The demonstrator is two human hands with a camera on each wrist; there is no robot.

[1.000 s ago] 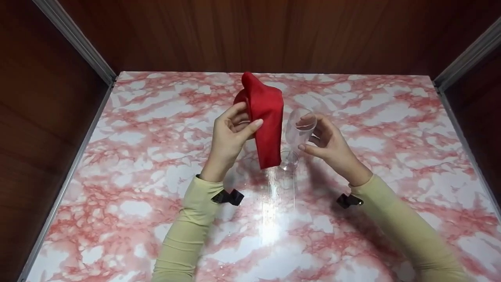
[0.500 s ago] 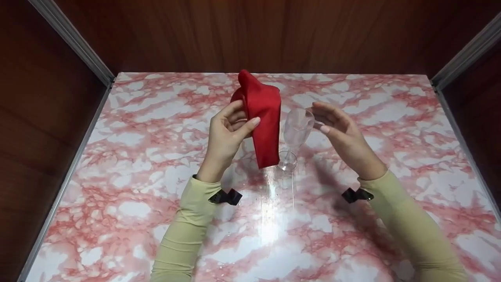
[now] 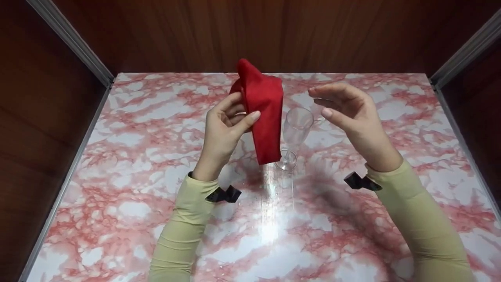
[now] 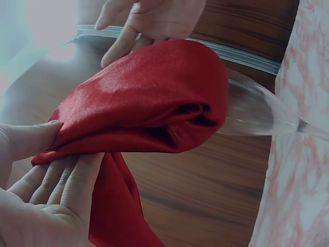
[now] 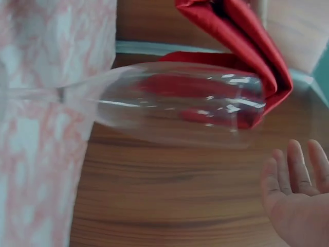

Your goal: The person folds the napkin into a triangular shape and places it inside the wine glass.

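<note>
A folded red satin cloth (image 3: 266,117) is pinched between the thumb and fingers of my left hand (image 3: 225,131), its lower end hanging down in the head view. Just right of it a clear stemmed glass (image 3: 298,125) stands upright on the table, its round foot partly behind the cloth. My right hand (image 3: 352,117) is apart from the glass, up and to its right, with fingers loosely bent and nothing in them. In the left wrist view the cloth (image 4: 149,98) covers part of the glass (image 4: 252,105). Through the glass (image 5: 169,105) in the right wrist view, red shows behind.
The table (image 3: 129,211) has a red and white marbled top. Dark wood panels (image 3: 266,35) rise at the back and both sides, with metal strips (image 3: 74,43) at the corners. Small black devices (image 3: 224,194) sit on both sleeved wrists.
My right hand has let go of the glass and moved up and to the right. The glass stays standing. My left hand still holds the cloth, raised slightly.
</note>
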